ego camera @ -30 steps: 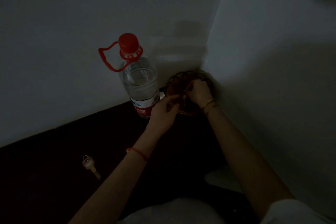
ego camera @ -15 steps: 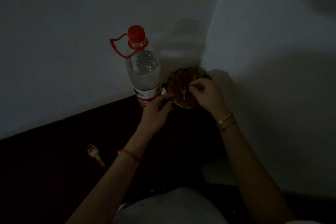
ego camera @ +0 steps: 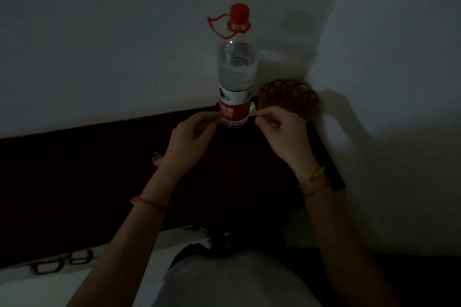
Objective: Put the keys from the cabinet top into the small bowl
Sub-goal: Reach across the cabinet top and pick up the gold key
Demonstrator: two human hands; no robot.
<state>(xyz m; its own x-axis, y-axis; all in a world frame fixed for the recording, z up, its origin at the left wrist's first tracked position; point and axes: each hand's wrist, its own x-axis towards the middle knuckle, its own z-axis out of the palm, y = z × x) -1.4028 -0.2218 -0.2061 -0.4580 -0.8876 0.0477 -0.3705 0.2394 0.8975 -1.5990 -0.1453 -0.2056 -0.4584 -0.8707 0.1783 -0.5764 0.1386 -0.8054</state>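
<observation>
Head view shows a key [ego camera: 156, 158] lying on the dark cabinet top [ego camera: 74, 182] just left of the left hand [ego camera: 185, 142], nearer it than the right hand [ego camera: 279, 132], both grips pinched narrow, apparently empty, the small bowl [ego camera: 289, 97] far right.

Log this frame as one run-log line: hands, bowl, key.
left hand: empty, fingers curled | right hand: pinched, contents unclear | small bowl: corner, behind right hand | key: on cabinet top, behind left wrist
</observation>
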